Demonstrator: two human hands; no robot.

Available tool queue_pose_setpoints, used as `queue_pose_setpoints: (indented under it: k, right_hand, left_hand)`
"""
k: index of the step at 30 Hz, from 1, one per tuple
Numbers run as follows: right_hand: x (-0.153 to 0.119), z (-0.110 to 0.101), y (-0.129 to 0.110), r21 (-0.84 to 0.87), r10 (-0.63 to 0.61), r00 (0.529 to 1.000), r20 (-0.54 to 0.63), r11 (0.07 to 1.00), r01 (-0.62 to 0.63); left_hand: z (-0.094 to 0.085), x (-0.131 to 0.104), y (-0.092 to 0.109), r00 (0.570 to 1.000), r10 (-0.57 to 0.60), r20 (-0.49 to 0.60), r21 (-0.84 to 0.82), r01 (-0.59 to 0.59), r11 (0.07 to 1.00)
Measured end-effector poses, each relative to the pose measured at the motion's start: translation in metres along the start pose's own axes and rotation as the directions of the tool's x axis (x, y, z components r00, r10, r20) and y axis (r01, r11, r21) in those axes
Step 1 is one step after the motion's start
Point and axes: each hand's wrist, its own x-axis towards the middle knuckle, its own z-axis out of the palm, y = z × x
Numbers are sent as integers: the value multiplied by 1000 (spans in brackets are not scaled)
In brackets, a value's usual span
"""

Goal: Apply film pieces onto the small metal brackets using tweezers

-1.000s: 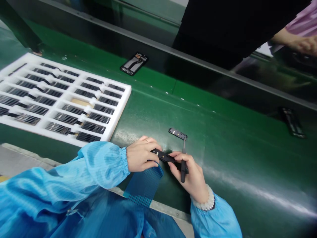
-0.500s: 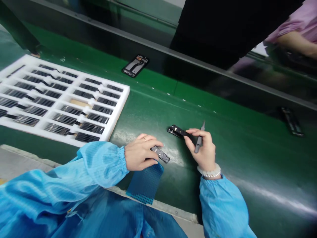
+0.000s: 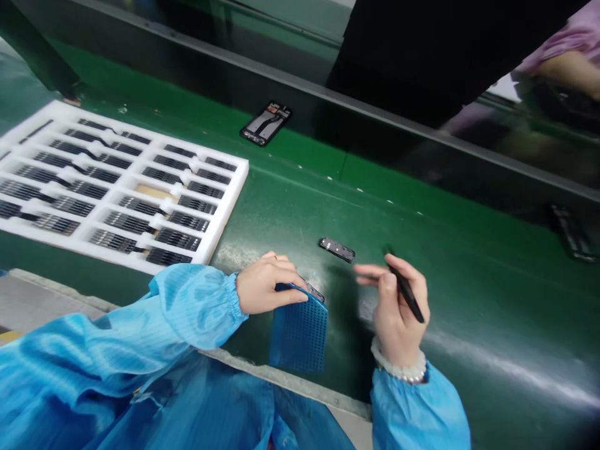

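Note:
My left hand [image 3: 272, 285] pinches the top edge of a blue dotted sheet [image 3: 300, 331], which hangs down near the table's front edge. Behind the sheet, a small dark part [image 3: 313, 289] is partly hidden by the sheet and my fingers. My right hand [image 3: 400, 306] holds dark tweezers [image 3: 407, 292] between thumb and fingers, with other fingers stretched to the left. Another small black part [image 3: 337, 249] lies on the green table, just left of my right fingertips and not touched.
A white foam tray [image 3: 225, 215] with rows of black parts is at the left. A phone frame [image 3: 266, 124] lies at the back, and another dark frame [image 3: 572, 232] at the far right. Part of a person in a pink sleeve [image 3: 569, 44] shows at top right.
My right hand has let go of the black part and moved right and down, the tweezers now tilted differently. My left hand has lifted the blue sheet's edge in front of the other part.

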Motion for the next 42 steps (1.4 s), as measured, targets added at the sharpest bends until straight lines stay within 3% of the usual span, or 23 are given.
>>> queue_pose_setpoints:
  k: [3,10,16,26,42]
  right_hand:
    - [-23,5,-13,201,110,986,129,970,-135]
    - [-43,8,-12,329,230,957,177,903,-278]
    - [-41,12,-20,279,143,970,195,940,-195]
    - [-44,14,-23,111,110,965,238,984,-140]
    - [-41,14,-25,107,110,947,302,983,-148]
  left_hand:
    - [1,1,-1,999,-40,3,-8,40,999]
    - [2,1,-4,996,-82,31,-10,82,997]
    - [3,1,-2,993,-115,-13,-45,115,992]
    - [2,0,-2,999,-42,-2,12,42,999]
    - [2,-1,-1,999,17,37,58,-19,998]
